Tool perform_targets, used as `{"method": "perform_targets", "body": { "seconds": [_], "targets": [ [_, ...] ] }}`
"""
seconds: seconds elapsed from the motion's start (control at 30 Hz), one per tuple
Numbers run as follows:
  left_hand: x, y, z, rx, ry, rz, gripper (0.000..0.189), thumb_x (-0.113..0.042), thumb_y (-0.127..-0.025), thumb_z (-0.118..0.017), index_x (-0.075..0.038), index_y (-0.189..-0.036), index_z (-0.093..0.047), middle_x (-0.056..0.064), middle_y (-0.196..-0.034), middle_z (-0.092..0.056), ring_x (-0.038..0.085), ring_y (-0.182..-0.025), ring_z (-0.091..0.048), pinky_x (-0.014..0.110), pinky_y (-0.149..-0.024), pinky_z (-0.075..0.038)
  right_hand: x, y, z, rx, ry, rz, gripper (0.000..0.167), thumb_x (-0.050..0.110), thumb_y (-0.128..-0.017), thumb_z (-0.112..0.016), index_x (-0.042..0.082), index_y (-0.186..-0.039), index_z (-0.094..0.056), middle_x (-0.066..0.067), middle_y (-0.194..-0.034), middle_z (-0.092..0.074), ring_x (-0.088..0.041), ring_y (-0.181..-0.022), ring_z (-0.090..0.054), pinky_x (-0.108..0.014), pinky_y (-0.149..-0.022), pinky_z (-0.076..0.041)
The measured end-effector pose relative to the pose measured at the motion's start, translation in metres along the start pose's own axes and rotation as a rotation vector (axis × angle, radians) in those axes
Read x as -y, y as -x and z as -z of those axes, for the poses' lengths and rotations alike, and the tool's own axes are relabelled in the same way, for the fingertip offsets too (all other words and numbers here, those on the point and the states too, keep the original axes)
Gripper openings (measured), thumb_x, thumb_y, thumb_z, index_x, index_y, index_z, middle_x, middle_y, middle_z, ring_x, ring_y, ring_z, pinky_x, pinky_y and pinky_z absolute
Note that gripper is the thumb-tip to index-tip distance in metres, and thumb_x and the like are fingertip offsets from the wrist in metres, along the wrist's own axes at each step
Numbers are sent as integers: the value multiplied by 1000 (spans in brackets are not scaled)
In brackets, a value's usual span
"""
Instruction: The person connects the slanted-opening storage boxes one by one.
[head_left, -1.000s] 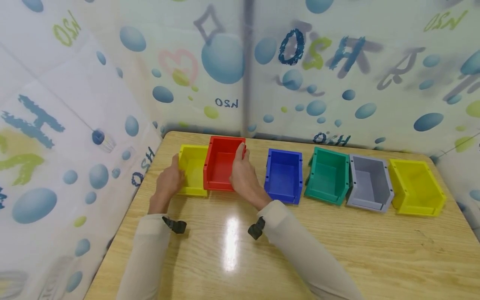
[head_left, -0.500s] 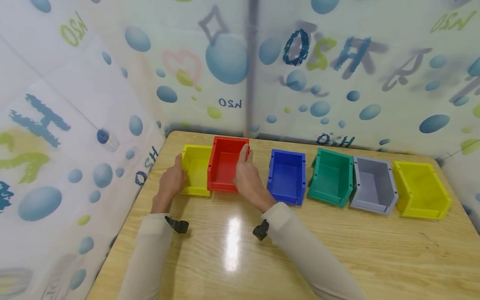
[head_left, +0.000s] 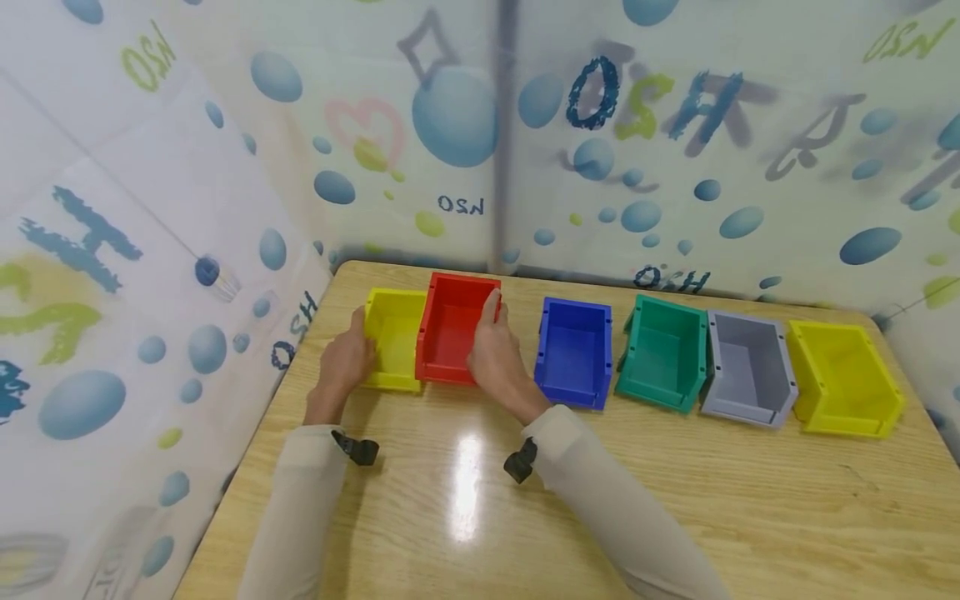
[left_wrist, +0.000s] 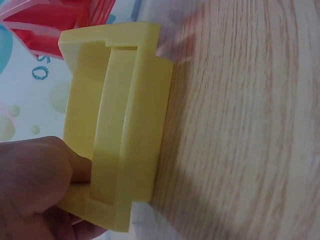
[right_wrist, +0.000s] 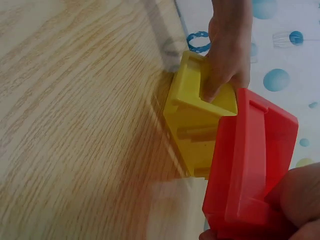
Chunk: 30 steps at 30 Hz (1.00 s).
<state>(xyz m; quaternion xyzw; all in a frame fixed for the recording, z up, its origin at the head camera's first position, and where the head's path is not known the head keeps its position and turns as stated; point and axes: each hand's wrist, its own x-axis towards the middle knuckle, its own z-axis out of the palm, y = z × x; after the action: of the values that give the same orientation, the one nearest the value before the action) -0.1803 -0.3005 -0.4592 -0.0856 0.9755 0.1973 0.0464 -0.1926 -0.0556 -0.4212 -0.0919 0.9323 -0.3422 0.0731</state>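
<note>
My left hand (head_left: 347,357) grips the left wall of a yellow storage bin (head_left: 393,342), which stands on the table at the left end of the row. In the left wrist view the thumb reaches inside that bin (left_wrist: 127,125) and the other fingers are behind its wall. My right hand (head_left: 498,358) pinches the right wall of a red storage bin (head_left: 453,333), thumb inside. The red bin (right_wrist: 242,170) is raised off the table, right beside the yellow bin (right_wrist: 192,127), and overlaps its right edge in the head view.
To the right stand a blue bin (head_left: 573,354), a green bin (head_left: 663,354), a grey bin (head_left: 748,367) and a second yellow bin (head_left: 846,379). The wooden table (head_left: 420,517) meets patterned curtain-like walls (head_left: 465,225) at its back and left.
The head view has shifted slightly. Both hands keep their hold, and the red and yellow bins stay in nearly the same place relative to each other.
</note>
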Motion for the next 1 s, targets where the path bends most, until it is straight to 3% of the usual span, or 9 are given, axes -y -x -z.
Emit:
{"method": "perform_targets", "body": {
  "seconds": [0.3,0.37,0.47,0.6,0.7,0.8,0.9,1.0],
  "targets": [
    [1,1,0,21,-1,18,59,-14,-102,-42,-4,-154,-15,32,-107,-64,36,-77,-59,49,-69,-47,-6,-8,-2,-37,-157,-161,91,15,-91,-61,10,-159,-1,-23,-146,-36,-29,-66,-55,-35,-52,-44],
    [1,1,0,20,1,15,58,-14,-102,-42,-4,-154,-15,32,-107,-64,36,-77,-60,49,-70,-47,-6,-10,-2,-49,-184,-214,90,19,-91,-62,14,-159,-3,-20,-147,-35,-32,-74,-58,-39,-59,-50],
    [1,0,0,22,7,15,58,-14,-102,-41,-5,-154,-15,31,-107,-63,36,-77,-59,49,-69,-47,-7,-15,-2,-59,-270,-292,81,19,-91,-59,15,-159,-13,-16,-146,-35,-34,-97,-58,-46,-80,-53],
    [1,0,-1,29,15,16,59,-15,-103,-41,-6,-155,-14,31,-108,-63,35,-77,-58,48,-69,-47,-12,-20,-2,-31,-562,-391,63,8,-92,-50,13,-153,-30,-13,-143,-39,-34,-119,-48,-51,-100,-45],
    [1,-1,-2,34,19,12,59,-15,-103,-41,-7,-155,-14,31,-109,-63,36,-77,-58,49,-70,-47,-20,-23,-3,20,-833,-438,61,-1,-89,-44,16,-147,-37,-9,-140,-45,-31,-120,-46,-49,-101,-43],
    [2,0,-1,32,18,11,59,-15,-103,-42,-6,-155,-14,31,-109,-63,36,-78,-58,49,-70,-47,-26,-27,-2,95,-1059,-450,70,-7,-84,-44,21,-147,-36,-8,-140,-46,-31,-119,-45,-49,-99,-42],
    [1,0,0,27,16,12,59,-15,-103,-42,-6,-155,-15,31,-109,-63,36,-78,-58,49,-70,-47,-29,-29,1,188,-1200,-444,82,-9,-80,-47,28,-150,-30,-7,-142,-42,-31,-122,-42,-51,-101,-39],
    [1,0,1,27,15,14,59,-15,-103,-42,-7,-154,-15,31,-108,-63,36,-77,-58,49,-69,-47,-32,-31,3,252,-1290,-458,83,-8,-80,-49,32,-150,-29,-7,-142,-41,-32,-125,-40,-53,-104,-36]
  ]
}}
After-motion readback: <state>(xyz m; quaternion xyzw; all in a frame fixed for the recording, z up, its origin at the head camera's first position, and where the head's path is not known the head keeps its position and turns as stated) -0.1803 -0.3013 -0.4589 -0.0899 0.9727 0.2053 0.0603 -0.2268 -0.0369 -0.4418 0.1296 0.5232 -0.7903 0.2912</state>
